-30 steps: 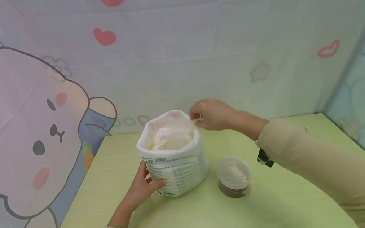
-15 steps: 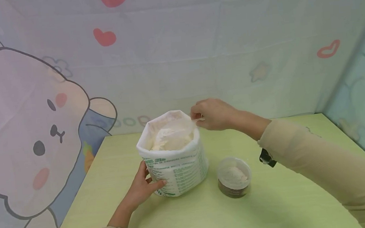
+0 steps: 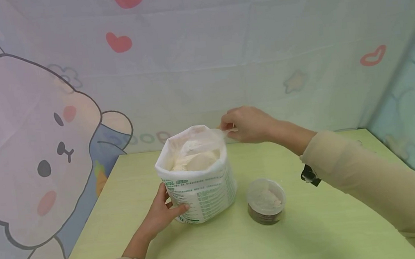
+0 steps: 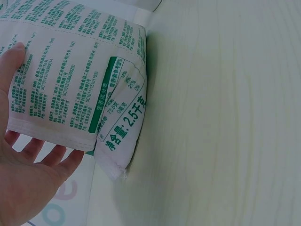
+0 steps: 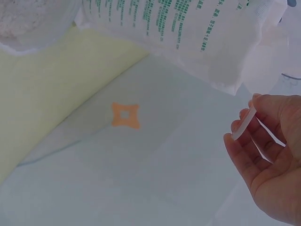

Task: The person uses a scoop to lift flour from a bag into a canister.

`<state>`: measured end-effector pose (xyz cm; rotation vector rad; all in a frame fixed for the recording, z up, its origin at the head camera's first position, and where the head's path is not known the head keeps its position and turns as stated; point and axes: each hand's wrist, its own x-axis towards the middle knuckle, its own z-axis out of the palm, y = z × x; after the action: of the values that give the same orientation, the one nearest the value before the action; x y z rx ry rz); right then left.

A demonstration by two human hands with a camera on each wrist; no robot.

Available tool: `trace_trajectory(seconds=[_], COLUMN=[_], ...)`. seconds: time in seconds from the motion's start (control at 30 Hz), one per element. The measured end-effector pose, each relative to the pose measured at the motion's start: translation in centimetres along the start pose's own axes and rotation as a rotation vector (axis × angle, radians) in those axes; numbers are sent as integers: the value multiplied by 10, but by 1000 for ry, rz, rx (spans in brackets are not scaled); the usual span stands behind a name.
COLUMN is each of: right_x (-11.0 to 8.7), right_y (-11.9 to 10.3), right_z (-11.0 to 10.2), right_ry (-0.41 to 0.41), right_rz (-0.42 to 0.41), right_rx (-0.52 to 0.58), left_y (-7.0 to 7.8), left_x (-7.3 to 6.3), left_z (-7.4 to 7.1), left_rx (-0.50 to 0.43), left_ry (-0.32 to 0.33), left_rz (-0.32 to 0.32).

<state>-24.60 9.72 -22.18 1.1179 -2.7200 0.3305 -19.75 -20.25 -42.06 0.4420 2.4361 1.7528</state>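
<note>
An open white bag of flour with green print stands upright on the table, its top folded outward. My left hand holds its lower left side, thumb across the front and fingers round the edge, as the left wrist view also shows. At the bag's far right rim, my right hand pinches the handle of a translucent plastic scoop. The scoop's bowl overlaps the bag's mouth, above pale flour. In the right wrist view, thumb and fingertips grip the flat handle.
Right of the bag stands a round clear tub with white powder inside and a brown lower part. The light green table ends at a printed cloth backdrop behind, with another cloth on the right.
My right hand has risen a little and shifted right, lifting the scoop toward the bag's rim. The left hand, bag and tub stay in place.
</note>
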Motion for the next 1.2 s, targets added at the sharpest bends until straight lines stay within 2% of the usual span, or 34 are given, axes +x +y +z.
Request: trace_trajectory(seconds=[0.53, 0.77, 0.97, 1.2], right_x=[-16, -27, -40, -53], right_y=[12, 21, 30, 42], right_z=[-11, -17, -18, -17], right_ry=[31, 44, 36, 75], right_rz=[18, -1, 22, 40], right_rx=[-15, -25, -26, -33], left_y=[-2, 0, 1, 0], left_x=[2, 1, 0, 1], left_z=[0, 0, -1, -1], left_rx=[6, 11, 4, 5], left_ry=[-8, -2, -1, -7], left_rz=[11, 8, 6, 22])
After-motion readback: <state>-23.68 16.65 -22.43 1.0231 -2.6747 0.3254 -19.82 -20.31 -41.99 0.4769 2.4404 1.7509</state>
